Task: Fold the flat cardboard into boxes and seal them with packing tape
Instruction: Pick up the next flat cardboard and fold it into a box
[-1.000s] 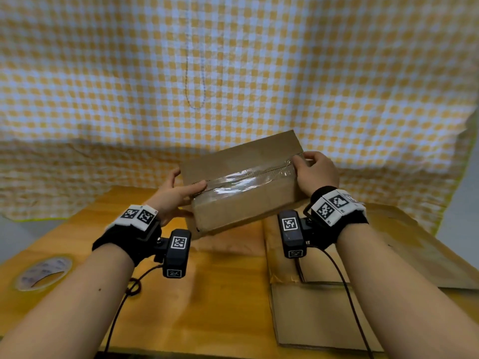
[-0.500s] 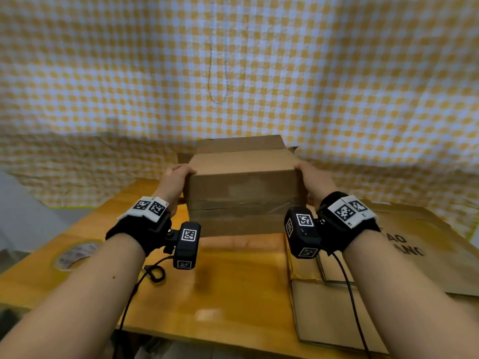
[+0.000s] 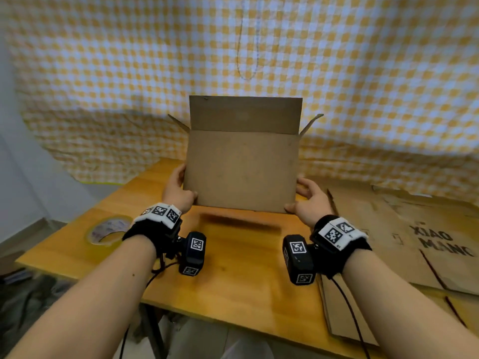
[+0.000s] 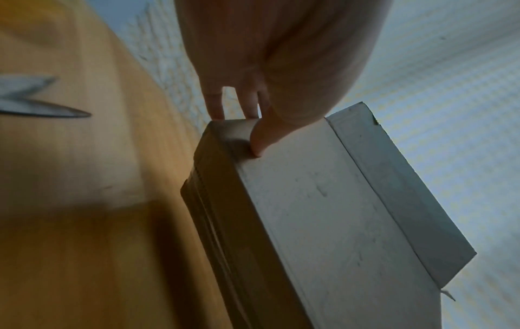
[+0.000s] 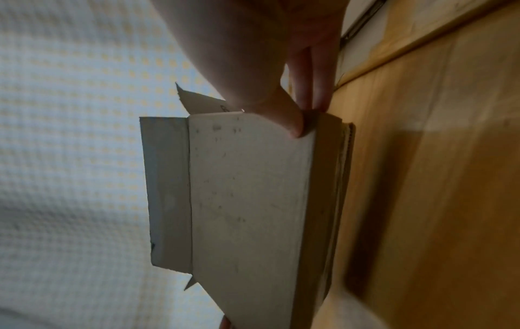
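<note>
— Where's the box (image 3: 241,169)?

— Up off the table (image 3: 233,268), upright, its top flaps open. The near wall faces the camera, with the back flap standing above it.

— Who's got it?

— Both hands. The left hand (image 3: 178,194) grips the lower left corner, thumb on the near wall and fingers round the side. The right hand (image 3: 309,203) clamps the lower right corner the same way.

— Anything else around?

— A tape roll (image 3: 107,230) lies flat at the table's left edge. Flat cardboard (image 3: 404,237) is spread over the right side.
</note>
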